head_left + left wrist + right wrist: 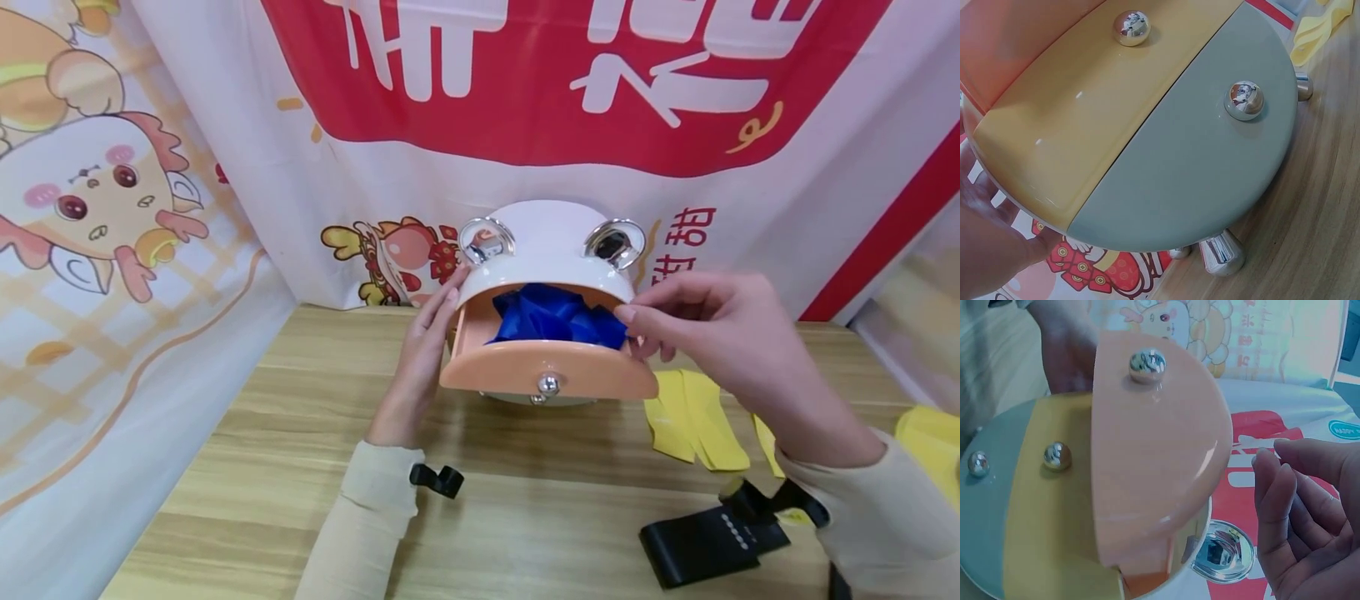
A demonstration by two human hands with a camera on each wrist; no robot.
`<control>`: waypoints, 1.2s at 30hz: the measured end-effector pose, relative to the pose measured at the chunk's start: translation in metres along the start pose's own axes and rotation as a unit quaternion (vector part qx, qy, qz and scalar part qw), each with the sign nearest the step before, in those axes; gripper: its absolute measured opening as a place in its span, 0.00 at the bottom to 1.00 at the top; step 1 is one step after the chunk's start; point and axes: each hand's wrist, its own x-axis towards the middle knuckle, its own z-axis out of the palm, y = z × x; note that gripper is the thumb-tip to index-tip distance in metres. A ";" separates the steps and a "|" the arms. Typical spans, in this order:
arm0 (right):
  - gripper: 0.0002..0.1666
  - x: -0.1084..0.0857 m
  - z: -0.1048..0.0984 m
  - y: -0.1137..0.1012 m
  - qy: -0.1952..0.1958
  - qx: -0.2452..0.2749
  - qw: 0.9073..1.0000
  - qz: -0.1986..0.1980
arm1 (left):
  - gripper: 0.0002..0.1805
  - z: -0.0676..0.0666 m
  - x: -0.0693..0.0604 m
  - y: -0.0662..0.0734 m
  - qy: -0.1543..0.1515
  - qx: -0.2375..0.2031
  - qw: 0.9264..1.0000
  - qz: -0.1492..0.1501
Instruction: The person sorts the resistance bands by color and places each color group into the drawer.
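Observation:
A small round-topped drawer cabinet (546,237) with two silver ring shapes on top stands against the backdrop. Its peach top drawer (495,371) is pulled out, with crumpled blue material (543,317), like glossy cloth, inside. Below, the yellow drawer (1085,112) and grey-green drawer (1191,150) are closed; each has a silver knob. My left hand (423,358) rests along the cabinet's left side, fingers extended. At the peach drawer's right edge is my right hand (720,342), fingers loosely bent. The right wrist view shows nothing between its thumb and fingers.
Yellow strips (693,417) lie on the wooden table (300,467) to the right of the cabinet, and more yellow material (930,442) is at the far right. A black flat object (697,546) lies near the front right. A printed cloth backdrop (420,183) hangs behind.

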 end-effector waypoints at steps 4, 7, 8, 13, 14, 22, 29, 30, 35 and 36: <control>0.17 -0.014 0.008 0.009 0.028 0.019 0.999 0.008 | 0.24 0.001 -0.001 0.000 0.000 -0.001 1.000 0.002; 0.16 -0.023 0.018 0.012 0.071 0.016 0.997 0.001 | 0.24 0.000 -0.001 0.000 0.002 -0.002 1.000 0.003; 0.16 -0.026 0.022 0.013 0.088 0.013 0.996 -0.006 | 0.24 0.000 -0.001 0.000 0.002 -0.002 1.000 0.003; 0.11 -0.040 0.041 0.011 0.143 0.022 0.988 -0.057 | 0.24 0.000 0.000 0.000 0.005 -0.004 1.000 -0.001; 0.10 -0.042 0.045 0.011 0.146 0.029 0.987 -0.064 | 0.24 0.000 0.000 0.000 0.005 -0.004 1.000 -0.002; 0.06 -0.055 0.078 0.009 0.163 0.091 0.978 -0.088 | 0.24 0.000 -0.002 0.001 0.001 0.005 1.000 -0.011; 0.09 -0.055 0.111 0.014 0.210 0.064 0.966 -0.139 | 0.24 -0.001 -0.002 0.000 0.000 0.008 1.000 -0.012; 0.09 -0.055 0.114 0.014 0.218 0.058 0.963 -0.145 | 0.24 -0.001 -0.002 -0.001 0.000 0.008 1.000 -0.013; 0.13 -0.054 0.127 0.013 0.243 0.040 0.956 -0.159 | 0.24 -0.001 -0.002 -0.001 -0.001 0.008 1.000 -0.011; 0.14 -0.053 0.129 0.012 0.246 0.041 0.955 -0.161 | 0.24 -0.001 -0.002 -0.001 -0.001 0.008 1.000 -0.011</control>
